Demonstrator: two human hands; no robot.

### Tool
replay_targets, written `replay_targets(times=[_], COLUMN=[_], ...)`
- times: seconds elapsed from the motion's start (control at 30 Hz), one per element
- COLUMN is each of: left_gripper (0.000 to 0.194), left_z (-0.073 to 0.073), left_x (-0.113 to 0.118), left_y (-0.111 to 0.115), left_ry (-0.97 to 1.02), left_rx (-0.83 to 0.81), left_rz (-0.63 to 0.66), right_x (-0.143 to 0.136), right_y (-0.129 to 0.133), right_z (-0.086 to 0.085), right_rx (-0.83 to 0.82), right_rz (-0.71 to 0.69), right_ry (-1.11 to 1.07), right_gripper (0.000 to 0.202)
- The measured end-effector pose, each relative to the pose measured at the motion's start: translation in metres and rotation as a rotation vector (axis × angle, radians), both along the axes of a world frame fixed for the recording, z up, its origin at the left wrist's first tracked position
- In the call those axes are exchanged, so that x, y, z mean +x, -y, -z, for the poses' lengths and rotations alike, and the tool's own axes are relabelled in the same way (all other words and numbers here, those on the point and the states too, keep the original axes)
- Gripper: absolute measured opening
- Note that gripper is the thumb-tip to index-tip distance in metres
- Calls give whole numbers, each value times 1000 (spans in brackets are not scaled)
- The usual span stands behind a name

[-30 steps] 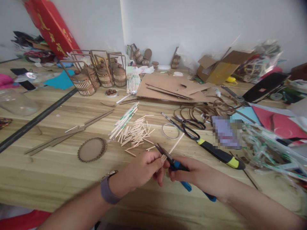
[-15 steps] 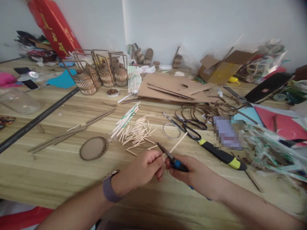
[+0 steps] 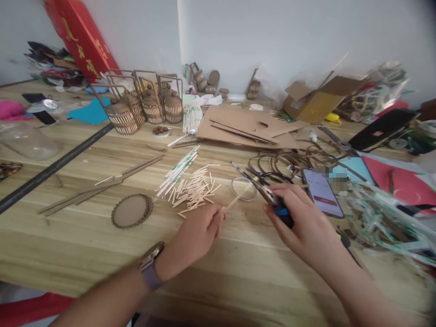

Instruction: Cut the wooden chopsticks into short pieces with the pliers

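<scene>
A thin pale wooden stick (image 3: 235,203) is pinched in my left hand (image 3: 199,229), slanting up to the right and blurred. My right hand (image 3: 303,218) is closed round pliers (image 3: 282,212) with black and blue handles. Their jaws point up and left, near the stick's far end; whether they touch it I cannot tell. Beyond my left hand is a pile of short cut sticks (image 3: 195,187), with longer sticks in green-printed wrappers (image 3: 179,169) behind it. A round cardboard disc with a ridged rim (image 3: 132,211) lies left of my left hand.
Small lidded baskets with tall handles (image 3: 122,119) stand at the back left. Cardboard sheets (image 3: 235,122) lie near the wall. Coiled brown strips (image 3: 272,159), a clear ring (image 3: 243,188) and a phone (image 3: 323,193) lie ahead and right. Crumpled wrappers (image 3: 384,213) crowd the right side.
My right hand has moved right and up with the pliers, away from my left fingers. My left hand has shifted slightly left with the stick. The phone's screen is now lit.
</scene>
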State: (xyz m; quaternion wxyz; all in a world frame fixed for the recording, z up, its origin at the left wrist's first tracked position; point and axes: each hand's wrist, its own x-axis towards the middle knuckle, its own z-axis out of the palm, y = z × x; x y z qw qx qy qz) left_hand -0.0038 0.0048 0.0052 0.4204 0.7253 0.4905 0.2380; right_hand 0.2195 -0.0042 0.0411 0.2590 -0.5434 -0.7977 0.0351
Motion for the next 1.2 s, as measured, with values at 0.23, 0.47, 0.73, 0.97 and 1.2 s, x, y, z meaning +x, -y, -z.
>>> replay_targets(times=[0.23, 0.47, 0.73, 0.97, 1.2], left_gripper=[25, 26, 28, 35, 42], left_z=[6, 0, -2, -1, 7], left_x=[7, 11, 16, 6, 3], left_y=[10, 14, 22, 0, -6], left_ry=[-442, -711, -772, -110, 257], left_rx=[347, 383, 350, -37, -295], left_rz=[64, 123, 90, 77, 195], right_x=[-28, -38, -37, -14, -25], right_y=[-5, 1, -3, -11, -4], right_z=[32, 44, 44, 28, 23], right_rx=[-39, -121, -122, -255, -479], right_rz=[-2, 156, 253, -68, -263], right_ry=[152, 298, 333, -43, -140], right_gripper=[12, 15, 17, 13, 14])
